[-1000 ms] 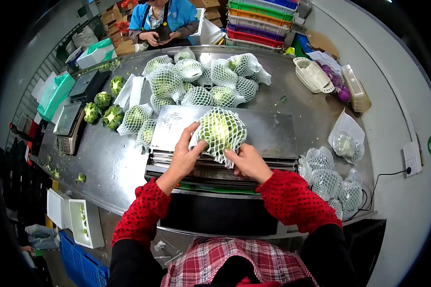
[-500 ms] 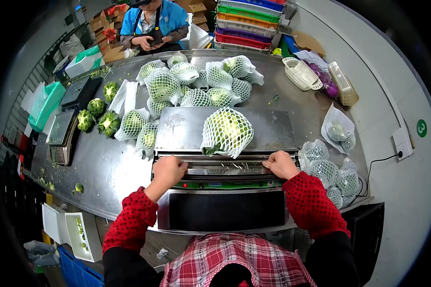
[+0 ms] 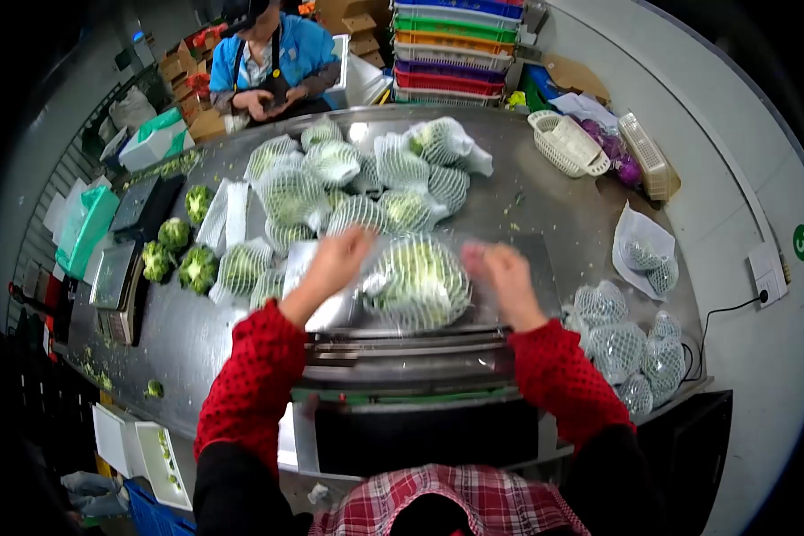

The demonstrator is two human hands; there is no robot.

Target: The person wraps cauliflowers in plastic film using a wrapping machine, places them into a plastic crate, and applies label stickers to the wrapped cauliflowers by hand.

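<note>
A vegetable in white foam netting (image 3: 417, 282) lies on the metal plate (image 3: 531, 268) of the wrapping machine, with clear film over it. My left hand (image 3: 338, 259) is at its upper left and my right hand (image 3: 498, 268) at its right, both raised and blurred. The fingers of each are closed on the clear film, which stretches between them above the netted vegetable. Just in front of the vegetable are the machine's rollers (image 3: 402, 353).
Netted vegetables (image 3: 290, 195) are heaped behind the plate. Bare green heads (image 3: 197, 268) and scales (image 3: 114, 275) stand left; film-wrapped ones (image 3: 618, 350) lie right. A white basket (image 3: 567, 143) is at the back right. Across the table, a person (image 3: 272, 67) holds a dark object.
Both hands have moved from the rollers up and away over the netted vegetable, drawing clear film across it. The view has shifted slightly.
</note>
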